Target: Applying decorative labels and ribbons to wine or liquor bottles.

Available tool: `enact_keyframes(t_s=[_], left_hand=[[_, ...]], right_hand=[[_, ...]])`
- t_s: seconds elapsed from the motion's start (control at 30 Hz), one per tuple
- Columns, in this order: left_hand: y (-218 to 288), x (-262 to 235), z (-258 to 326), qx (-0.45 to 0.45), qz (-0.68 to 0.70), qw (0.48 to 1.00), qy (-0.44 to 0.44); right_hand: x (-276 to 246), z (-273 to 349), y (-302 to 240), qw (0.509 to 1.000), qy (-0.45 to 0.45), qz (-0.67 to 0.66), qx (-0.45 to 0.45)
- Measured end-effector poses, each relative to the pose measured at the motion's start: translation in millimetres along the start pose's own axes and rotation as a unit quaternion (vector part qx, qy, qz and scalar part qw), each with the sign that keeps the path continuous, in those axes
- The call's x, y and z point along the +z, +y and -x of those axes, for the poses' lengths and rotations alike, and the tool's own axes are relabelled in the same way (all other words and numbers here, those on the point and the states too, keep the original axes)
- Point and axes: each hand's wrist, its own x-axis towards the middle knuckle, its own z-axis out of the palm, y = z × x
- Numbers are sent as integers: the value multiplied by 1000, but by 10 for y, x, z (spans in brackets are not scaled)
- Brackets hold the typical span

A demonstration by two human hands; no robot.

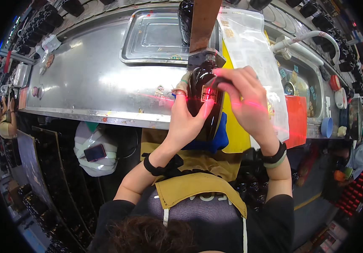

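Bottle (pixel 202 99): dark brown glass, glossy, held upright over the front edge of the steel desk (pixel 97 80), its neck under a rust-brown vertical bar (pixel 202 21) with a metal clamp at its foot. A small square label (pixel 209 93) sits on the bottle's shoulder, lit by a red laser line that also crosses both hands. Left hand (pixel 185 120) is wrapped around the bottle body from the left, thumb across the front, fingers closed on the glass. Right hand (pixel 245 97) closes over the upper right of the bottle, fingertips touching near the label. Just behind the right hand lies a clear plastic bag (pixel 253 46) on a yellow sheet (pixel 232 135). An orange-red rectangular card (pixel 295 118) lies to the right, near a blue cup (pixel 327 126). A steel tray (pixel 156 38) rests on the desk behind the bottle. A blue cloth (pixel 215 141) shows below the bottle.
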Motion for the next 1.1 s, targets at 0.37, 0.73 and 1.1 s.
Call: enact_keyframes(t_s=[0.37, 0.73, 1.1], left_hand=[[-46, -327, 190, -11, 85, 995, 47], [-187, -512, 75, -24, 60, 997, 46], [-82, -440, -16, -40, 55, 997, 31]], right_hand=[[147, -118, -60, 963, -120, 104, -220], [27, 331, 351, 938, -108, -18, -329], [71, 150, 311, 976, -61, 50, -202]])
